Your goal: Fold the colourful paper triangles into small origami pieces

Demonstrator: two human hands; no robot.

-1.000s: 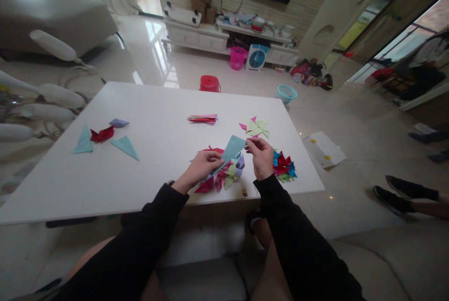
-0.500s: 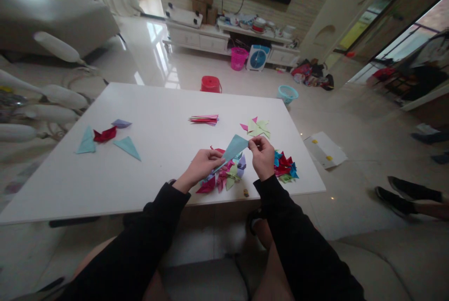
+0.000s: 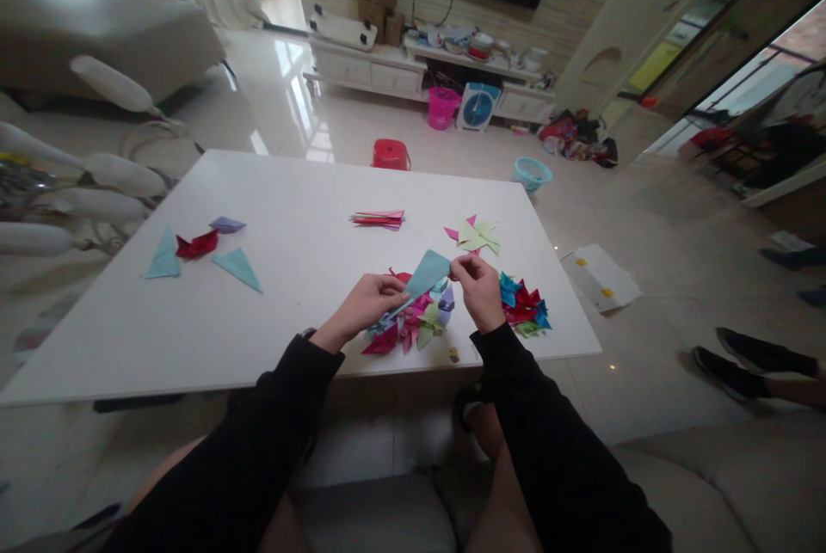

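Observation:
A light blue folded paper [image 3: 428, 273], kite-shaped, is held between both hands above the table. My left hand [image 3: 369, 305] grips its narrow lower end, thumb and fingers pressed together. At its broad upper right corner, my right hand [image 3: 478, 288] pinches the edge. Beneath it lies a heap of folded paper pieces [image 3: 408, 331] in pink, green, purple and blue, partly hidden by the paper and my left hand. Just right of my right hand is a second heap of folded papers [image 3: 526, 304] in red, blue and green.
On the white table [image 3: 284, 183] lie a stack of narrow folded papers [image 3: 378, 219], pale green folded papers [image 3: 478, 236] with pink ones, and at left a red folded paper [image 3: 197, 244] among blue and purple pieces. A red stool [image 3: 391, 154] and blue basket [image 3: 533, 174] stand beyond.
Both hands and the light blue paper have shifted very slightly left. My right hand still pinches the upper corner; the papers on the table lie as before.

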